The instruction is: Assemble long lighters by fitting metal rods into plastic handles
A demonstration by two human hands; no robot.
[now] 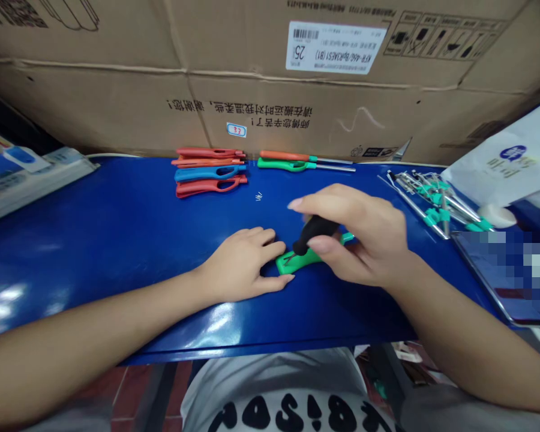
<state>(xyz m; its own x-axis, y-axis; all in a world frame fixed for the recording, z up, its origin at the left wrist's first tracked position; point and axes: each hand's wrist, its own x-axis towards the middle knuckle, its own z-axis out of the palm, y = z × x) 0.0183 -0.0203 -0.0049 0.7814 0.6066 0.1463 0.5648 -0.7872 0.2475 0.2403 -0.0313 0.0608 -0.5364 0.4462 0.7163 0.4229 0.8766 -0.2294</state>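
A green long-neck lighter lies on the blue table in front of me. My left hand grips its left end between thumb and fingers. With its fingers closed around the black handle, my right hand holds a short screwdriver. The screwdriver's thin tip slants down to the green surface close to my left fingers; whether it sits in a screw is too small to tell. My right hand covers part of the lighter, and a bit of its teal collar shows beyond.
Behind stand red and blue lighter handles and orange and green lighters, before a cardboard box. Small pins lie mid-table. To the right are metal lighter tubes, a white bag and a tablet; a power strip is left.
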